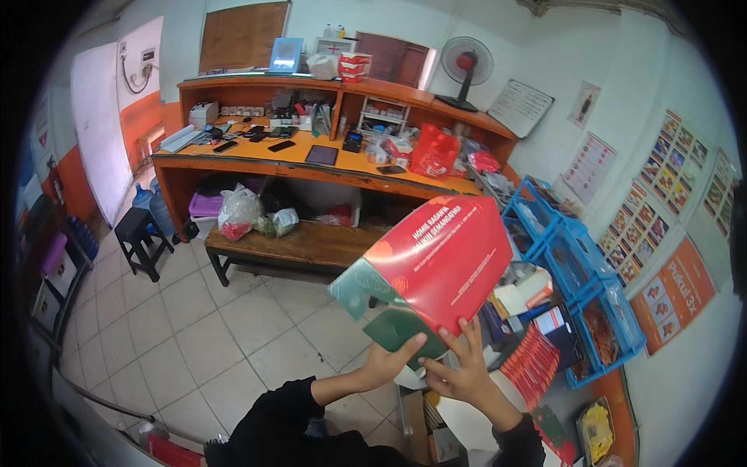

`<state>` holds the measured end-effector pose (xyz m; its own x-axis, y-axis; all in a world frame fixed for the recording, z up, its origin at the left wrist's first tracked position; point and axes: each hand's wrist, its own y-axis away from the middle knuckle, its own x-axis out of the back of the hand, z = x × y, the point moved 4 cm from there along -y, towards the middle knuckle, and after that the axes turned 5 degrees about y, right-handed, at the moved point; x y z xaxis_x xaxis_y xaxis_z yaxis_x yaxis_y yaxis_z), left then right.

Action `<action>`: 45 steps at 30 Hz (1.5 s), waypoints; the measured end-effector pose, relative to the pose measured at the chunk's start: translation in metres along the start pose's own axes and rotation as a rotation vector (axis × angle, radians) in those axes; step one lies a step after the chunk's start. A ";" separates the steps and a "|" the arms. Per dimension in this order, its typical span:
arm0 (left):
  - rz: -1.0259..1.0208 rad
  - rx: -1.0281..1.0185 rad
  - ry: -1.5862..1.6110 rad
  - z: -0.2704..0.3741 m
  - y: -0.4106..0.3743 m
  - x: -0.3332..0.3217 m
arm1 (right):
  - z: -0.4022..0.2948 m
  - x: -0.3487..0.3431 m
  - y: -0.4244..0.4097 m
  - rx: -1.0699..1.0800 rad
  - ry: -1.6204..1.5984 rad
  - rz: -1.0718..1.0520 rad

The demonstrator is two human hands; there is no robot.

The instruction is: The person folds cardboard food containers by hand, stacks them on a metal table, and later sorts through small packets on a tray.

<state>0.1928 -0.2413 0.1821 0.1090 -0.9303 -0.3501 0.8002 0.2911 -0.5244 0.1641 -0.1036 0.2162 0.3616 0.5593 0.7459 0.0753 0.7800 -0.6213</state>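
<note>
A printed red and green cardboard sheet [449,257], glossy and partly folded, is held up in front of me. My left hand [394,362] grips its lower green flap, the thumb lying on the printed face. Close beside it, my right hand [464,362] holds the bottom edge with spread fingers on the red face. Below and to the right of my right hand lies a fanned stack of red printed cardboard pieces [534,362]. The fingers behind the sheet are hidden.
Blue plastic crates [583,280] line the right wall. A wooden bench [303,242] stands ahead, before an orange counter [257,157] with phones, bags and a fan [467,64]. A black stool [143,233] is at the left. A tray with yellow contents [597,429] lies at lower right.
</note>
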 end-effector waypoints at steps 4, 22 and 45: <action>0.181 0.098 0.143 0.003 -0.032 0.085 | -0.003 -0.070 -0.063 0.227 0.055 0.128; 0.198 0.187 0.496 -0.045 -0.205 0.415 | 0.035 -0.369 -0.315 -0.544 -1.718 0.675; 0.185 0.149 0.221 -0.078 -0.522 0.643 | 0.221 -0.596 -0.609 0.582 -0.326 0.460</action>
<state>-0.2004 -0.9739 0.1702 0.1432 -0.7889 -0.5976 0.8580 0.4000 -0.3224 -0.3023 -0.8501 0.2030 -0.0572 0.8434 0.5342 -0.5434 0.4226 -0.7253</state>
